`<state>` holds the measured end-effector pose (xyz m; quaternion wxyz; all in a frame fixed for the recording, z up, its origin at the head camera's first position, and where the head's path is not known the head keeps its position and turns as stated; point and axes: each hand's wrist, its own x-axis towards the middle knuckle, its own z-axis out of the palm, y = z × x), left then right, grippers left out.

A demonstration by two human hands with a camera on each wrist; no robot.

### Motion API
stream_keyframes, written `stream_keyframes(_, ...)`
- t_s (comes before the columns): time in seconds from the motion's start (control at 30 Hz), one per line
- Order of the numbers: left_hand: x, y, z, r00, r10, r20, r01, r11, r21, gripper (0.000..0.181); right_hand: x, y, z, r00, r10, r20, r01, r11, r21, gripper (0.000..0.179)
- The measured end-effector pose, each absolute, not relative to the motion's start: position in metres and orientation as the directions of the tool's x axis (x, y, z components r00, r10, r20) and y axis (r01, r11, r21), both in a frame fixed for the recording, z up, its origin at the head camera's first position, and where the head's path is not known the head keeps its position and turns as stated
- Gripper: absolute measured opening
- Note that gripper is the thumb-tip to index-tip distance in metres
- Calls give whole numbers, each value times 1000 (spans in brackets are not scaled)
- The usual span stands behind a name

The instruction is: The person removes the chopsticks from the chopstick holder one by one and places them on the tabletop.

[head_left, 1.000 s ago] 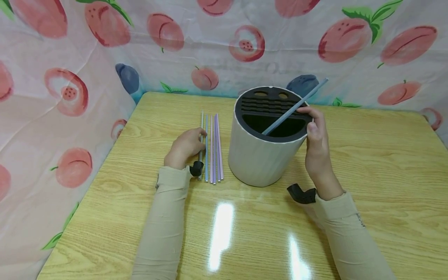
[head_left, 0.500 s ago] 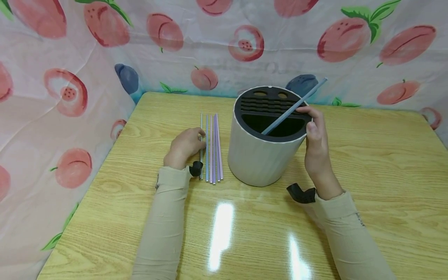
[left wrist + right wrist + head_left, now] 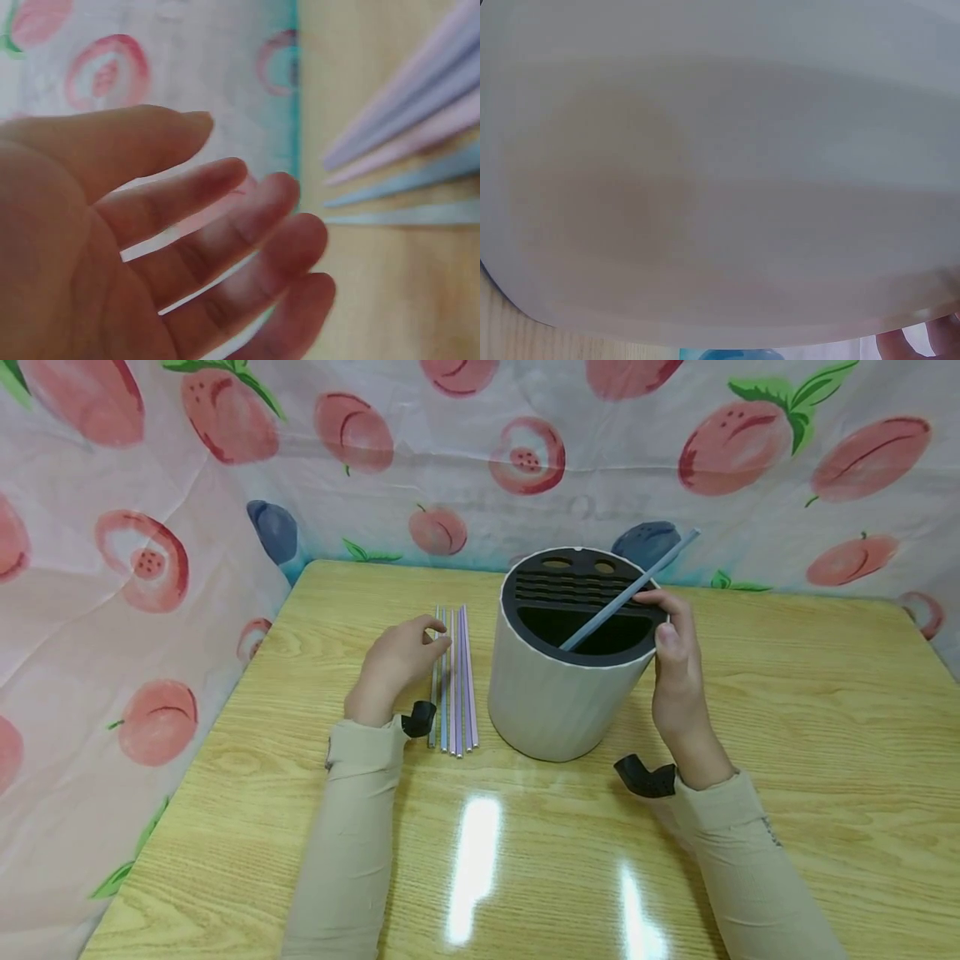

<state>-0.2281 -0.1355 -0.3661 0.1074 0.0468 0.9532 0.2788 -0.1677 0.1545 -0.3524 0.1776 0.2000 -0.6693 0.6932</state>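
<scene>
My left hand (image 3: 400, 662) hovers over the left end of a row of chopsticks (image 3: 461, 693), with thumb and fingers parted and nothing between them. In the left wrist view, the loosely bent fingers (image 3: 255, 214) stand apart from the blurred chopsticks (image 3: 427, 142). These are pale green, blue, pink and purple and lie side by side on the table. My right hand (image 3: 681, 693) grips the right rim of a white ribbed utensil holder (image 3: 562, 710). A blue chopstick (image 3: 630, 592) leans in its large front opening. The holder's white wall (image 3: 742, 187) fills most of the right wrist view.
The holder's black top (image 3: 577, 583) has several slots and two round holes behind the large opening. A wood-grain table (image 3: 817, 710) lies beneath everything. Peach-print cloth (image 3: 465, 452) hangs along the back and left side.
My left hand has lifted off the leftmost, pale green chopstick and shifted slightly up and right, its fingers parting. That chopstick now lies nearer the others. The right hand and holder stay put.
</scene>
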Motion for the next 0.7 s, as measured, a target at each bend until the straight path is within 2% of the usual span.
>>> stream_keyframes(0.2,-221,-133,-346,-987,158,-10,120,787,605,34,-168,154,-354,-856,-12,517,-515,-62,-855,41)
stream_keyframes(0.37,-213,-122,-330,-972,176,155,235,726,647,30,-166,155,-353,-856,-7,517,-515,-66,-854,41)
stream_keyframes(0.53,-199,-110,-314,-895,213,392,431,639,637,27,-167,155,-354,-858,-13,513,-511,-61,-857,40)
stream_keyframes(0.7,-187,-94,-302,-795,264,547,590,546,594,25,-165,157,-353,-867,-20,497,-497,-25,-868,39)
